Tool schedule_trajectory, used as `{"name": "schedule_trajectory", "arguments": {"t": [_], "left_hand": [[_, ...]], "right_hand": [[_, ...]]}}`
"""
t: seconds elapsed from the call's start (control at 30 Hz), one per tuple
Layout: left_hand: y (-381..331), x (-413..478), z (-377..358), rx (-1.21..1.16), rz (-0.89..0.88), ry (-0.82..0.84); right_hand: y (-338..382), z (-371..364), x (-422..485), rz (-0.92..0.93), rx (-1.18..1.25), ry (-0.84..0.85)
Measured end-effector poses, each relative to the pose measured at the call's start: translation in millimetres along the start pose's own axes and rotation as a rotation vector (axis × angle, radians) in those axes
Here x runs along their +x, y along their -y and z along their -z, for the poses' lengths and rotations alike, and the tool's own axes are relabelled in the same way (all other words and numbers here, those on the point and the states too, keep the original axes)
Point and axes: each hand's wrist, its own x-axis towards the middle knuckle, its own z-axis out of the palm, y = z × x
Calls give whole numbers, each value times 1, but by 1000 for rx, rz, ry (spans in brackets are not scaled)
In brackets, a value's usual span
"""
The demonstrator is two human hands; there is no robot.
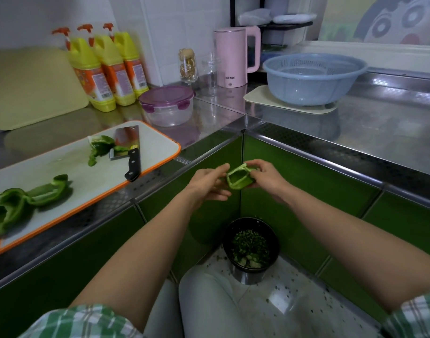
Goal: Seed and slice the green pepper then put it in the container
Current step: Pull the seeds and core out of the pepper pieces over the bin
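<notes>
A hollow piece of green pepper (238,179) is held in the air in front of the counter corner, above a black bin (251,247) on the floor. My right hand (266,176) grips it from the right with curled fingers. My left hand (207,184) holds its left edge with the thumb and fingertips. More pepper pieces (11,206) lie on the white, orange-rimmed cutting board (157,142), and a smaller piece (100,147) lies beside the cleaver (128,147). A lidded clear container (167,106) with purple clips stands behind the board.
The bin holds green scraps. Three yellow bottles (106,71), a pink kettle (235,57), glass jars (188,65) and a blue colander (314,76) on a beige mat stand on the steel counter. A beige board (26,89) leans at the back left.
</notes>
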Motion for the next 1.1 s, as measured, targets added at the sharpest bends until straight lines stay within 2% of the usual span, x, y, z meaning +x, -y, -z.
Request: {"name": "schedule_trajectory", "arguments": {"t": [0.1,0.27,0.47,0.63,0.77,0.87,1.0,1.1], "left_hand": [[-7,-6,2,114,-61,-50],[-28,-26,33,273,-230,-421],[-52,-82,109,174,-381,-764],[-53,-128,196,136,-276,-912],[-50,-157,255,237,-194,-1046],[-40,-167,284,369,-112,-1112],[-24,-166,309,564,6,-1128],[-21,-166,313,771,155,-1053]], "right_hand": [[15,-11,-4,41,8,-1],[56,-38,-11,97,149,12],[107,-102,-19,260,72,127],[133,-165,-24,387,-139,287],[142,-199,-19,536,-436,275],[148,-215,-16,596,-563,287],[151,-232,-5,573,-766,312],[155,-239,0,514,-907,317]]}}
